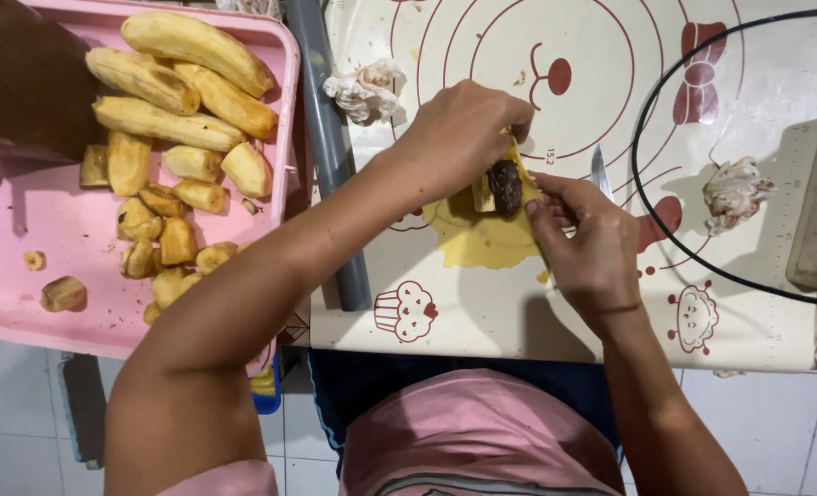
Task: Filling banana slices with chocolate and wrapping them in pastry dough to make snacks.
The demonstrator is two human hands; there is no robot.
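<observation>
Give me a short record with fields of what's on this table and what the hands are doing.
Left hand: folding thin yellow dough sheet over the filling
Right hand: pinching the sheet's right edge
Filling: pale banana piece beside dark brown chunk
Surface: printed silicone baking mat
Left side: pink plastic tray of fried bananas
Nearby: knife blade

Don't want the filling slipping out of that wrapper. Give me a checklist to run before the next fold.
1. Left hand on the far edge of the yellow wrapper: ok.
2. Right hand at the near right edge: ok.
3. Dark filling and banana piece lie on the wrapper between the hands: ok.
4. Knife lies flat on the mat, close beside the right hand: not ok.
5. Wrapper free of tears: cannot tell.
6. Peeled bananas on the pink tray within reach: ok.
</observation>
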